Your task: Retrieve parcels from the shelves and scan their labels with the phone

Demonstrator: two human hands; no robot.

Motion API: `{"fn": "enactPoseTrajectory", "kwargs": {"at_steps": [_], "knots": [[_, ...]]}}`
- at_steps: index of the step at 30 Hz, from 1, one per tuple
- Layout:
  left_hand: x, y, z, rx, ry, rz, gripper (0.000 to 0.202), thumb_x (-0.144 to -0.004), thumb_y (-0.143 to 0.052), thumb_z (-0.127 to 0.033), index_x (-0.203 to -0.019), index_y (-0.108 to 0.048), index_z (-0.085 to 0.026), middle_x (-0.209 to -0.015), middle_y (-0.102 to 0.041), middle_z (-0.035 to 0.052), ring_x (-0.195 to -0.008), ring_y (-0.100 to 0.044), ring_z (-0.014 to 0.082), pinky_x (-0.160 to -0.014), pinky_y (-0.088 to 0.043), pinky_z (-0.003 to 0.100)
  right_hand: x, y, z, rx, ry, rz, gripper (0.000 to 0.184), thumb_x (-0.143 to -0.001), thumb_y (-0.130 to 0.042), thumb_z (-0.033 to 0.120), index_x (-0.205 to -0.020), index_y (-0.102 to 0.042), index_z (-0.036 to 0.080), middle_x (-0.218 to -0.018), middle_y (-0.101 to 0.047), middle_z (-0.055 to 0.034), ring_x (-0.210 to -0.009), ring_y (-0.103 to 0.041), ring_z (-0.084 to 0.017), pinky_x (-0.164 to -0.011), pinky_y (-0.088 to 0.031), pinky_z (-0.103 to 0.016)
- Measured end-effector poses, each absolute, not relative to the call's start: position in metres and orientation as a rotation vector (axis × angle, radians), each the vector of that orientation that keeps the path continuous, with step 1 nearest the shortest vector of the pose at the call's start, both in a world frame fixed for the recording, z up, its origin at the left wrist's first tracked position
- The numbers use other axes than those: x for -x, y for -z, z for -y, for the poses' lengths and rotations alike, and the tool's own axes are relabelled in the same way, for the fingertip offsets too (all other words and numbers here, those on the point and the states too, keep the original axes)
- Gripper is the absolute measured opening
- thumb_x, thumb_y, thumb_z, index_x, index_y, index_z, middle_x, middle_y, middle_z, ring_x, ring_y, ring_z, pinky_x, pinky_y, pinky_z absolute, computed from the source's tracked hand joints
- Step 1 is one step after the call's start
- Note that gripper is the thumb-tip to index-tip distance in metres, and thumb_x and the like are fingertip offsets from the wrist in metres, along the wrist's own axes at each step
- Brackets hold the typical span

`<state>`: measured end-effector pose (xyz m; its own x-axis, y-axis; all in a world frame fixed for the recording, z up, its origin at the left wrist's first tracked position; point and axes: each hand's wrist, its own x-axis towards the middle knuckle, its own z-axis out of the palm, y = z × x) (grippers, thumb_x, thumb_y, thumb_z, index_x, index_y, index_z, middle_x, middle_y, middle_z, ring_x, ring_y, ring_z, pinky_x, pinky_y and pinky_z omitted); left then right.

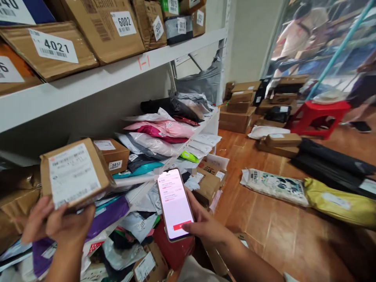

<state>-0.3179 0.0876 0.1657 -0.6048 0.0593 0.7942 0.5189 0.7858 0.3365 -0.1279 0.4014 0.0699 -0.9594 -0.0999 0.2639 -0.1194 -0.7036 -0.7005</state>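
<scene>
In my left hand is a brown cardboard box with a large white shipping label facing me. The fingers press against its lower edge, in front of the shelf. My right hand grips a smartphone upright, its lit screen turned toward me. The thumb rests on a red button near the bottom of that screen. Behind the held box sits a smaller carton labelled 5012. Bagged parcels, among them a pink one and a purple one, lie beside and below it.
A white shelf holds numbered boxes overhead. On the wooden floor lie a yellow parcel, a patterned bag and a long black package. A red stool and stacked cartons stand farther back. Two people are partly visible beyond.
</scene>
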Motion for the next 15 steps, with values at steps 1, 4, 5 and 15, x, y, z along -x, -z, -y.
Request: {"fn": "enactPoseTrajectory", "kwargs": {"at_steps": [1, 4, 5, 15], "knots": [[0.326, -0.179, -0.096, 0.428, 0.603, 2.019, 0.068, -0.058, -0.085, -0.03, -0.111, -0.043, -0.026, -0.132, -0.037, 0.0118, -0.138, -0.028, 0.0438, -0.118, 0.0, 0.072, 0.128, -0.072, -0.401, -0.467, -2.851, 1.209, 0.097, -0.077, -0.076, 0.021, -0.155, -0.02, 0.036, -0.149, -0.05, -0.0065, -0.126, -0.058, -0.026, -0.102, -0.046, -0.042], [0.352, -0.211, -0.125, 0.541, 0.325, 1.749, 0.078, -0.062, -0.076, -0.021, -0.129, -0.037, -0.022, -0.136, -0.031, 0.0113, -0.133, -0.04, 0.0361, -0.119, -0.024, 0.061, 0.13, -0.078, -0.399, -0.48, -2.851, 1.208, 0.098, -0.075, -0.078, 0.023, -0.154, -0.021, 0.034, -0.142, -0.055, -0.0084, -0.121, -0.061, -0.028, -0.099, -0.048, -0.044], [0.36, -0.219, -0.133, 0.579, 0.287, 1.749, 0.082, -0.063, -0.073, -0.017, -0.135, -0.034, -0.02, -0.138, -0.029, 0.0121, -0.133, -0.04, 0.0348, -0.117, -0.033, 0.055, 0.131, -0.078, -0.398, -0.462, -2.864, 1.197, 0.1, -0.072, -0.079, 0.022, -0.154, -0.021, 0.033, -0.141, -0.056, -0.0087, -0.119, -0.062, -0.029, -0.098, -0.048, -0.044], [0.391, -0.239, -0.153, 0.461, 0.235, 2.01, 0.07, -0.074, -0.061, -0.011, -0.139, -0.036, -0.006, -0.135, -0.027, 0.0222, -0.13, -0.035, 0.0364, -0.114, -0.036, 0.049, 0.192, -0.072, -0.406, -0.169, -3.299, 0.476, 0.056, -0.079, -0.066, 0.046, -0.123, -0.059, 0.012, -0.12, -0.07, -0.0147, -0.101, -0.07, -0.025, -0.093, -0.054, -0.042]]}}
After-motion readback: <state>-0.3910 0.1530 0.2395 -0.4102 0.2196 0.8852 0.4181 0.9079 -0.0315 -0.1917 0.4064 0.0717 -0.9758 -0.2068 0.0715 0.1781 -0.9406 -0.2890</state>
